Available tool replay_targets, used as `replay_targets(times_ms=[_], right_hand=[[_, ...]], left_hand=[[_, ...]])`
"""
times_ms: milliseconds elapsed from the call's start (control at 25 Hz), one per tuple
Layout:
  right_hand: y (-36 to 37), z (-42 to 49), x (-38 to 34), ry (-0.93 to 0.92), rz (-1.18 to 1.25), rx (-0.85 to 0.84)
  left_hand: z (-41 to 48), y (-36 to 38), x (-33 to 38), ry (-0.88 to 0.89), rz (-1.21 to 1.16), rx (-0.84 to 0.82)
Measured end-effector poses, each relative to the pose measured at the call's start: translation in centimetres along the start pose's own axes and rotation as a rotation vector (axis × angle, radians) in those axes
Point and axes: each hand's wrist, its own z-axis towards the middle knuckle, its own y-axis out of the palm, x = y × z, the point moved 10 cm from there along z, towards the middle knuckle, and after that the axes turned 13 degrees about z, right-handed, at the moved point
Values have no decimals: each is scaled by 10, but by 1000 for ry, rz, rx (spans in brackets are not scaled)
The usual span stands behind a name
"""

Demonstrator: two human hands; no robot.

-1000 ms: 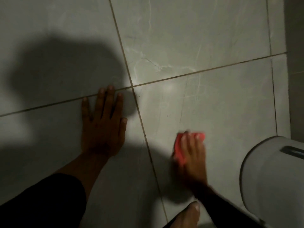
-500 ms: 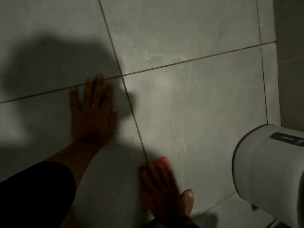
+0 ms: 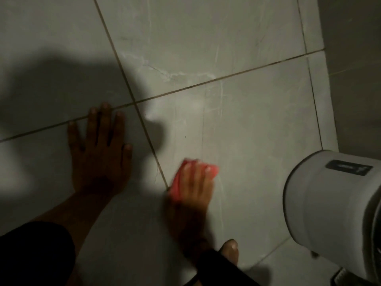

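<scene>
Left hand (image 3: 99,157) lies flat, fingers spread, bracing on the floor tile (image 3: 257,131). Right hand (image 3: 193,195) presses a pink sponge (image 3: 177,182) down, fingers laid over it, just right of the near grout line. Step: scrubbing. Next stroke probably needs steady pressure and clearance from the white canister (image 3: 329,203) at right.

Head camera, tilted down.
I look close over the tiled floor (image 3: 257,124), left hand (image 3: 99,157) and right hand (image 3: 192,195) mid-frame.
</scene>
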Motion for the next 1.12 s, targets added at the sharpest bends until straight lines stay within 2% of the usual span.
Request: replay_targets(times_ms=[80, 160, 200, 320, 400, 480, 560, 680, 760, 880, 960, 1000, 1120], right_hand=[[25, -14, -47, -185, 63, -184], [20, 53, -56, -364, 102, -211], [13, 103, -49, -382, 67, -201], [-38, 250, 17, -116, 26, -6], [-66, 277, 61, 57, 126, 40], [-76, 257, 77, 138, 340, 4], [-94, 211, 73, 259, 779, 14], [-132, 123, 71, 674, 1513, 164], [-169, 61, 79, 1003, 1817, 262], [-252, -3, 93, 1263, 1949, 338], [-305, -36, 111, 1317, 1963, 394], [-328, -50, 125, 1328, 1965, 443], [-395, -86, 181, 1339, 2009, 576]], left_hand=[[0, -1, 0, 4, 2, 0], [-2, -1, -1, 14, 6, 7], [-2, 0, -2, 15, 14, 9], [-1, 0, -1, 16, 24, -14], [0, -1, 1, 2, 21, -56], [0, -12, 4, 6, 9, -134], [1, -33, 11, 2, 5, -248], [0, -76, 50, 11, -70, -442], [-6, -115, 112, -9, -431, -616], [-27, -189, 232, -99, -946, -947], [-42, -233, 302, -166, -1119, -1074], [-48, -252, 330, -147, -1125, -1109], [-71, -312, 419, 84, -984, -1156]])
